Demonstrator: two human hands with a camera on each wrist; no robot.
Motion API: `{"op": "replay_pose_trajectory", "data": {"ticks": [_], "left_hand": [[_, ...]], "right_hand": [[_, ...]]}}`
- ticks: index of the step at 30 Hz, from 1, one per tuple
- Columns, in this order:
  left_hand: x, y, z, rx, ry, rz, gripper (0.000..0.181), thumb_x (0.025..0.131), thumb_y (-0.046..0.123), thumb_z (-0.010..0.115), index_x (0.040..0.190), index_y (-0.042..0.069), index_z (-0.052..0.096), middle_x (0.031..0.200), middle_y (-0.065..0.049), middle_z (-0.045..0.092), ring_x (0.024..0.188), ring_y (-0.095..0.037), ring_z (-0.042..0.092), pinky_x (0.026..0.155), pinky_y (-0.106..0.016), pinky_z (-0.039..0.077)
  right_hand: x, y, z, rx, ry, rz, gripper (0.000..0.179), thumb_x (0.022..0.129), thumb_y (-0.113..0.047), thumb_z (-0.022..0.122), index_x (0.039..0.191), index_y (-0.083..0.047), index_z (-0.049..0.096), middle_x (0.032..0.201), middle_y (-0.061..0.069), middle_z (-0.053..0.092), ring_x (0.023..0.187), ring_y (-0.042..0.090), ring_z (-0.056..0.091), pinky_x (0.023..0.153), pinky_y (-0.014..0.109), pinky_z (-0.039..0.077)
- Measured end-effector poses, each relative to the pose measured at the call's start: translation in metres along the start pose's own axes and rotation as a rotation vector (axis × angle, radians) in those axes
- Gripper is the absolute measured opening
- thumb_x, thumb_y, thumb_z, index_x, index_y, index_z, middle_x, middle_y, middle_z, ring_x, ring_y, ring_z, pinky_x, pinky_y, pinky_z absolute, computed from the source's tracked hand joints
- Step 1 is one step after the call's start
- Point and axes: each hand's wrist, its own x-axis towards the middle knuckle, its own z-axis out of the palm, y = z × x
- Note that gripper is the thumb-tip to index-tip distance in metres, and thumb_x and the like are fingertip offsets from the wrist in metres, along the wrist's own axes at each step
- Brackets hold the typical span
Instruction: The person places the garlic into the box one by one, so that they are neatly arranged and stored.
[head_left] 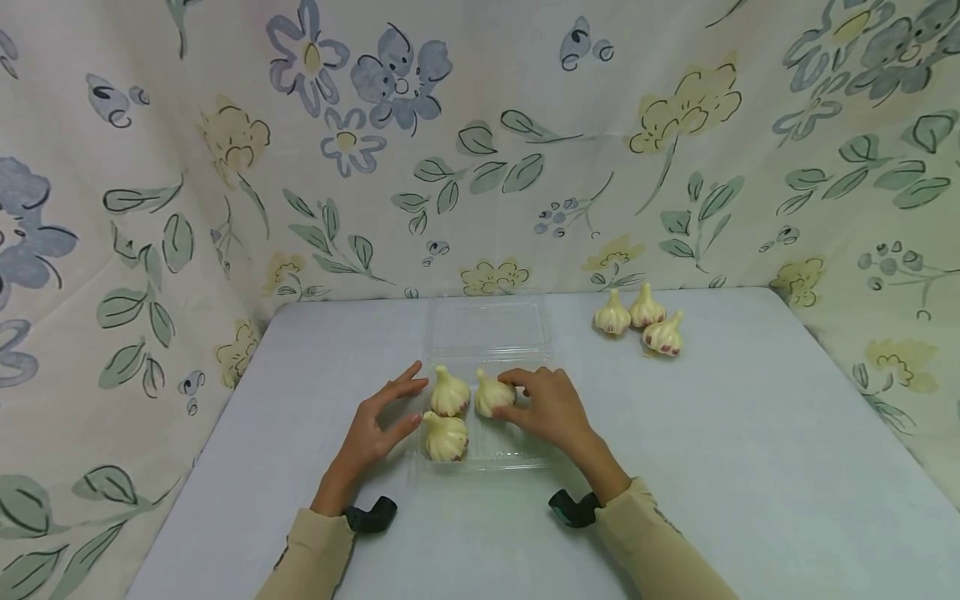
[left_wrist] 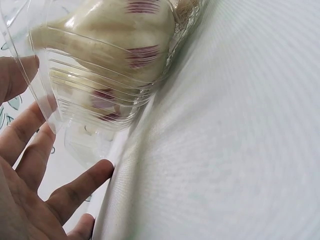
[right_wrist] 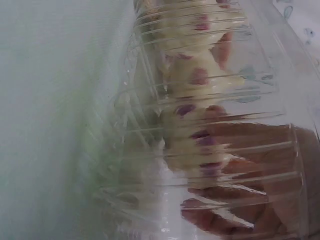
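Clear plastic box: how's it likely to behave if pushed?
The clear box probably flexes; its ribbed wall looks thin. It likely slides rather than tips, being low and broad. The two garlic bulbs at its left may make that side drag.

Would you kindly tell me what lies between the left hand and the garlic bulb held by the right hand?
Two other garlic bulbs, in the head view; the left wrist view also shows the clear container's ribbed wall in between.

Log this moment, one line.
right hand: grips garlic in box | left hand: at box's left edge | lid: open | box: two other bulbs | table: three bulbs
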Motion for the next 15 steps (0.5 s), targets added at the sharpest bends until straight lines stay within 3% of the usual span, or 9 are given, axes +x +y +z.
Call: {"op": "replay_pose_trajectory", "data": {"ticks": [3,9,13,15], "left_hand": [[-0.0001,0.0001,-0.0001,0.004,0.002,-0.005,0.049,0.092,0.003,0.069,0.140,0.009,0.061,0.160,-0.014,0.044,0.148,-0.022,0.045,0.120,-0.023,0.028],[0.0008,0.0045,-0.0001,-0.007,-0.001,-0.018,0.050,0.091,0.004,0.070,0.140,0.011,0.061,0.161,-0.012,0.043,0.149,-0.017,0.043,0.121,-0.064,0.023],[0.0011,0.0041,-0.0002,-0.014,-0.002,-0.022,0.050,0.091,0.005,0.070,0.140,0.011,0.061,0.161,-0.012,0.043,0.149,-0.014,0.041,0.120,-0.068,0.021],[0.0009,0.0030,-0.0004,-0.005,-0.002,-0.025,0.049,0.091,0.005,0.070,0.140,0.011,0.061,0.161,-0.011,0.043,0.149,-0.014,0.042,0.123,-0.057,0.024]], "right_hand": [[0.0000,-0.0015,0.0006,-0.023,-0.001,-0.004,0.049,0.078,-0.042,0.087,0.120,-0.019,0.075,0.103,0.000,0.078,0.083,0.019,0.064,0.080,0.037,0.042],[-0.0001,-0.0033,0.0013,-0.072,-0.011,-0.009,0.050,0.080,-0.046,0.084,0.121,-0.020,0.074,0.103,0.001,0.079,0.080,0.020,0.064,0.077,0.035,0.039],[0.0001,-0.0039,0.0019,-0.089,-0.017,-0.004,0.051,0.081,-0.047,0.083,0.122,-0.020,0.074,0.103,0.002,0.080,0.082,0.022,0.065,0.077,0.035,0.039],[-0.0001,-0.0041,0.0022,-0.095,-0.019,0.000,0.052,0.081,-0.048,0.082,0.124,-0.020,0.074,0.103,0.002,0.080,0.083,0.022,0.066,0.077,0.035,0.039]]}}
